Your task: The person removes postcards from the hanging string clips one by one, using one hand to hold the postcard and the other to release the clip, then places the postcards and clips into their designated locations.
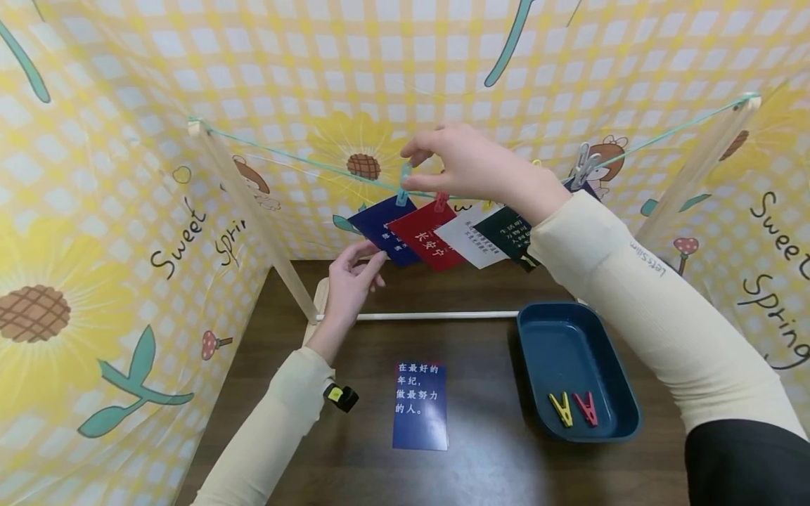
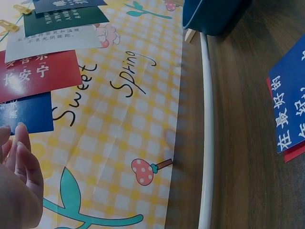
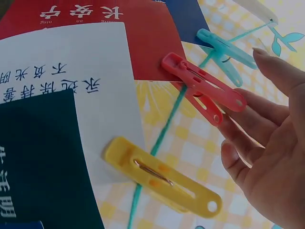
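Note:
A teal clip (image 1: 402,197) fastens a blue card (image 1: 387,228) to a green string. My right hand (image 1: 471,163) is at that clip, thumb and fingers apart around its handles; in the right wrist view the thumb tip is beside a handle of the teal clip (image 3: 226,50), with the other fingers behind the red clip (image 3: 205,88). My left hand (image 1: 354,281) has its fingertips at the blue card's lower edge; whether they touch it is unclear. Red (image 1: 427,239), white (image 1: 471,237) and dark green (image 1: 506,232) cards hang alongside, overlapping.
A blue tray (image 1: 566,344) at the right holds a yellow clip (image 1: 561,410) and a red clip (image 1: 586,409). Another blue card (image 1: 420,407) lies on the table, with red showing beneath it. Wooden posts (image 1: 249,218) carry the string; a white rod (image 1: 436,315) runs between them below.

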`<move>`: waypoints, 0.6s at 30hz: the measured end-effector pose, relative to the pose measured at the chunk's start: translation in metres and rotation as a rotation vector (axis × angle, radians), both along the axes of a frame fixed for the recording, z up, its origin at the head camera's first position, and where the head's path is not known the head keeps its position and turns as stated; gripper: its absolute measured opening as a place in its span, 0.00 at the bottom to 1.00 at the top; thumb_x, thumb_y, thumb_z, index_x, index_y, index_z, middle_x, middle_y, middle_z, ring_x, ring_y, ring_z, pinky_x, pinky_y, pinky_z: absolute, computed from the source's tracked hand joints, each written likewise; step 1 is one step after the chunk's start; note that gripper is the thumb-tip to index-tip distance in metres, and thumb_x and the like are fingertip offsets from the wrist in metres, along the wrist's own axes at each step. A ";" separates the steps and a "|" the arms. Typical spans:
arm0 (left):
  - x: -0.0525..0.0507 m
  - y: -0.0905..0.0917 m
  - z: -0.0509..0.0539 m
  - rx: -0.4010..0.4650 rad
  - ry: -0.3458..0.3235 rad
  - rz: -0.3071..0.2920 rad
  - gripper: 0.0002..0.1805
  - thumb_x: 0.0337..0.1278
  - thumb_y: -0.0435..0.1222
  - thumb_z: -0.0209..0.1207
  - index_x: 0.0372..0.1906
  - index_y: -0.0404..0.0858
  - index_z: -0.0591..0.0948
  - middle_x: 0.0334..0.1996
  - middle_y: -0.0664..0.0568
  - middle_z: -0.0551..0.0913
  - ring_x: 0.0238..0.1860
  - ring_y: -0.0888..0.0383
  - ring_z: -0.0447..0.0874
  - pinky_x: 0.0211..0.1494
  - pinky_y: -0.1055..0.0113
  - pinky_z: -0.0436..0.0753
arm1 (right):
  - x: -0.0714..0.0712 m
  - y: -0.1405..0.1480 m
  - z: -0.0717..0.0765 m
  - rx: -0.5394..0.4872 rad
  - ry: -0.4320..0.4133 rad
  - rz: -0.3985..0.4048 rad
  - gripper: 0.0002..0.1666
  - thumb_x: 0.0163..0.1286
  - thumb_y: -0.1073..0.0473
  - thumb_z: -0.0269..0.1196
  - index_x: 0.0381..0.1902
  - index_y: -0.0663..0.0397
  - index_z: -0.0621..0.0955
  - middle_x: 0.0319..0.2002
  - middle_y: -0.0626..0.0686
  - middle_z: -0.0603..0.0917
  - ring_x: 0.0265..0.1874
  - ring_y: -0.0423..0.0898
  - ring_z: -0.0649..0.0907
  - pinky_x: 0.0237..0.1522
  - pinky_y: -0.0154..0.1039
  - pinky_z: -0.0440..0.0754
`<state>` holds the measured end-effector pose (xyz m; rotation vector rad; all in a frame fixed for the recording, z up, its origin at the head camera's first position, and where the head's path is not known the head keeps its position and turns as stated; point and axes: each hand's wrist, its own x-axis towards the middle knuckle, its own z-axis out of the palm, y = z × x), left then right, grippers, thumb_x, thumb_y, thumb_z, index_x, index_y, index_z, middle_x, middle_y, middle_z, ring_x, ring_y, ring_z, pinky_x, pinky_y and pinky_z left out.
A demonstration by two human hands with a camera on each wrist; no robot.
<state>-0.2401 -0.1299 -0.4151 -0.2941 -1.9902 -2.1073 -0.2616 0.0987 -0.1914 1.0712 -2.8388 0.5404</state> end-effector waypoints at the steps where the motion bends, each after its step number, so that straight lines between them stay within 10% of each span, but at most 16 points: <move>1: 0.000 0.000 0.000 0.002 -0.001 -0.001 0.15 0.69 0.31 0.66 0.54 0.27 0.82 0.41 0.54 0.86 0.17 0.62 0.80 0.21 0.71 0.74 | -0.001 -0.001 0.000 0.001 -0.009 -0.001 0.31 0.76 0.45 0.65 0.68 0.57 0.78 0.62 0.57 0.84 0.70 0.55 0.74 0.71 0.54 0.71; 18: 0.005 0.005 0.002 0.069 0.038 0.025 0.10 0.68 0.27 0.65 0.46 0.22 0.79 0.33 0.53 0.87 0.16 0.63 0.78 0.19 0.74 0.71 | -0.006 -0.001 -0.002 -0.112 -0.066 0.033 0.23 0.76 0.50 0.66 0.61 0.55 0.83 0.57 0.55 0.88 0.59 0.50 0.84 0.67 0.51 0.76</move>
